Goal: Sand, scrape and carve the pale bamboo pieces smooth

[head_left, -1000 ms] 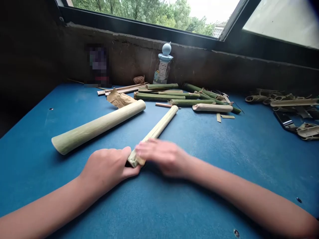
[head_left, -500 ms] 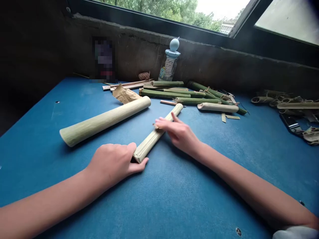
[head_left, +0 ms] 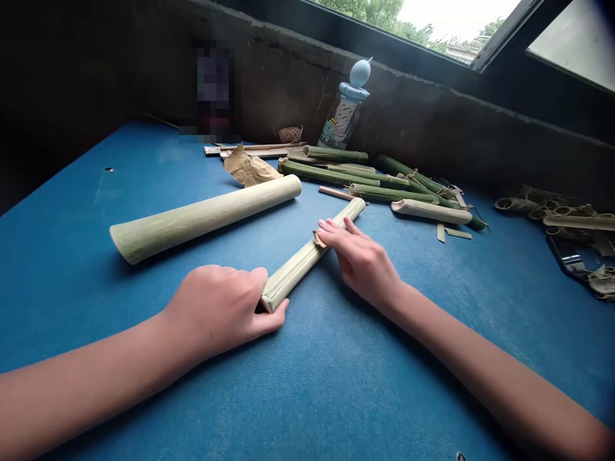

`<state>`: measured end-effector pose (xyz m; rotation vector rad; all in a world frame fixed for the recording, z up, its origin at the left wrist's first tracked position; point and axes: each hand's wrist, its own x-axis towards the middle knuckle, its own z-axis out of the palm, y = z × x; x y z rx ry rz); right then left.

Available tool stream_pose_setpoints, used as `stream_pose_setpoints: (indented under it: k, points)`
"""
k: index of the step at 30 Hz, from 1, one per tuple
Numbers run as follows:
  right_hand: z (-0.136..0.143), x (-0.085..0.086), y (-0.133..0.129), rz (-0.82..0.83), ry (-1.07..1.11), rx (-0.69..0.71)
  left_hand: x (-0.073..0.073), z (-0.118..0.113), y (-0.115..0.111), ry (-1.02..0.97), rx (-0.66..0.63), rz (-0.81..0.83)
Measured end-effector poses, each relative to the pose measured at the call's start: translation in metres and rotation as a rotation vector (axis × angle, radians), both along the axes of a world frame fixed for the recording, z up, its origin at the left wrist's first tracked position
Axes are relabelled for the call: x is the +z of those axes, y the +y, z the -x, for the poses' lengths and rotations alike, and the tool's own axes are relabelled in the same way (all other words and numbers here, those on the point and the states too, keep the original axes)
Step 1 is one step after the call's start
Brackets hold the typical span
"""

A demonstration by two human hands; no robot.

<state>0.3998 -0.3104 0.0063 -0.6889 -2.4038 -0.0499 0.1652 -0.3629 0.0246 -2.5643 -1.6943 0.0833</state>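
Note:
A pale, scraped bamboo piece lies slantwise on the blue table, its near end toward me. My left hand is closed on that near end, with the thumb along its right side. Farther up the same bamboo, my right hand presses a small folded piece of brown sandpaper against the upper surface. The fingers cover most of the sandpaper. To the left rests a thicker pale bamboo tube, apart from both hands.
Crumpled brown paper lies behind the thick tube. Green bamboo lengths and a short pale piece are spread along the back. A bottle with a blue lid stands by the wall. Bamboo offcuts pile up at right.
My right hand keeps the sandpaper on the bamboo, only slightly shifted along it. The left grip stays the same. The camera view has tilted and moved a little.

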Motion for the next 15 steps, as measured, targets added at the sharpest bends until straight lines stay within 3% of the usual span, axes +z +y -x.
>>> stream_pose_setpoints:
  k: [4,8,9,12,13,15]
  points:
    - [0.000,0.001,0.003,0.010,-0.065,0.199,-0.002,0.002,0.000,-0.018,-0.062,-0.055]
    - [0.002,0.003,0.002,-0.009,-0.010,-0.123,-0.003,0.002,-0.002,-0.031,-0.115,-0.209]
    - [0.003,0.004,-0.002,-0.006,-0.022,-0.100,-0.003,0.002,-0.003,-0.046,-0.154,-0.236]
    - [0.007,0.008,-0.017,0.007,-0.124,0.144,-0.003,0.002,-0.004,-0.082,-0.233,-0.277]
    - [0.008,0.008,-0.020,0.006,-0.123,0.150,-0.002,0.002,-0.004,-0.078,-0.228,-0.288]
    - [0.007,0.009,-0.022,0.008,-0.099,0.036,-0.002,0.002,-0.005,-0.047,-0.186,-0.310]
